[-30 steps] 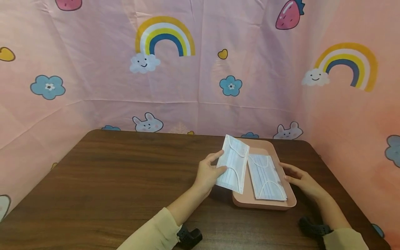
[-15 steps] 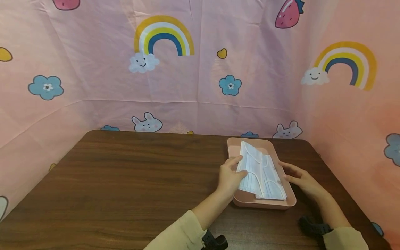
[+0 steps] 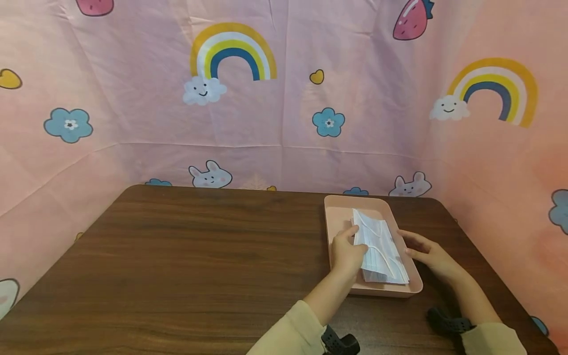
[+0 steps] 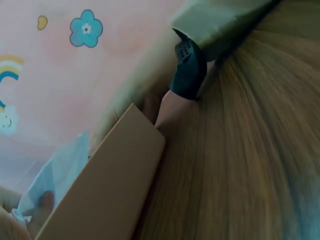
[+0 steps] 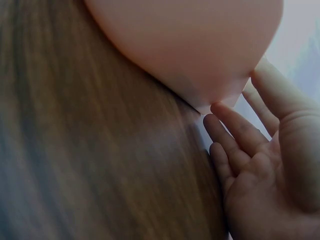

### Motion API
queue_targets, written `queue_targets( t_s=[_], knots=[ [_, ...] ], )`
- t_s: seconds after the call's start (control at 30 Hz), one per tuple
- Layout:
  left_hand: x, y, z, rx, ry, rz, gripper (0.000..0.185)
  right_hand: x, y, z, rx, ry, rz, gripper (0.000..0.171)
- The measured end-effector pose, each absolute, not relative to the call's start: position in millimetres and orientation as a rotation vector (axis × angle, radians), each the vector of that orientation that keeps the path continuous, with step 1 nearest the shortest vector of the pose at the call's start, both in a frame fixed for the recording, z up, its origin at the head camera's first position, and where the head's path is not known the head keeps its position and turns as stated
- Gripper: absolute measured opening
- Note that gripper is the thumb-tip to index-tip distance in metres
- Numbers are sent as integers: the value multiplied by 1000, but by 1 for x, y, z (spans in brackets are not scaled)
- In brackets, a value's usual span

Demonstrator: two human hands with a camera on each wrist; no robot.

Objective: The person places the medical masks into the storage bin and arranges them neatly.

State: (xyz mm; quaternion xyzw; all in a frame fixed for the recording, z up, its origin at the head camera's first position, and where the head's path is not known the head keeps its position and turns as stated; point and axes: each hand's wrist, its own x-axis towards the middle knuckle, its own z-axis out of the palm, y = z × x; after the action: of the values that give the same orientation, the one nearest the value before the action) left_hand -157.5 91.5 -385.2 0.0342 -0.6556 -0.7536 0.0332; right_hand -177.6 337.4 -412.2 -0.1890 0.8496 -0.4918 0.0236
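A pale blue pleated face mask with white ear loops is pinched at its left edge by my left hand. It lies over another face mask in the pink tray, mostly covering it. In the left wrist view, fingers show against the mask above the tray wall. My right hand touches the tray's right side with its fingertips. The right wrist view has that hand's fingers loosely extended against the tray wall.
The tray stands on a dark wood table, near its right side. A patterned pink cloth hangs behind and beside the table. Black wrist straps sit on both forearms.
My left hand has moved right and brought the held mask from the tray's left edge down over the other mask. The right hand has stayed at the tray's side.
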Motion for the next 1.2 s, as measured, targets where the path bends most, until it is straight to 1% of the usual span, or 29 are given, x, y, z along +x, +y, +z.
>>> queue_targets(
  t_s=[0.23,0.47,0.63,0.9,1.07,1.2],
  knots=[
    [-158,100,-390,36,-2076,-2315,55,-177,337,-410,-635,2617,-1528,49],
    [-158,97,-392,8,-2468,-2084,62,-179,339,-413,-658,2620,-1551,48],
    [-158,98,-392,-72,-2601,-1928,65,-178,337,-412,-603,2629,-1525,49],
    [-153,93,-393,-131,-2800,-1609,72,-172,333,-411,-608,2630,-1525,49],
    [-148,91,-393,-159,-2910,-1354,70,-166,329,-411,-583,2638,-1518,50],
    [-144,90,-395,-159,-2925,-1384,66,-161,327,-411,-568,2641,-1520,50]
  ],
)
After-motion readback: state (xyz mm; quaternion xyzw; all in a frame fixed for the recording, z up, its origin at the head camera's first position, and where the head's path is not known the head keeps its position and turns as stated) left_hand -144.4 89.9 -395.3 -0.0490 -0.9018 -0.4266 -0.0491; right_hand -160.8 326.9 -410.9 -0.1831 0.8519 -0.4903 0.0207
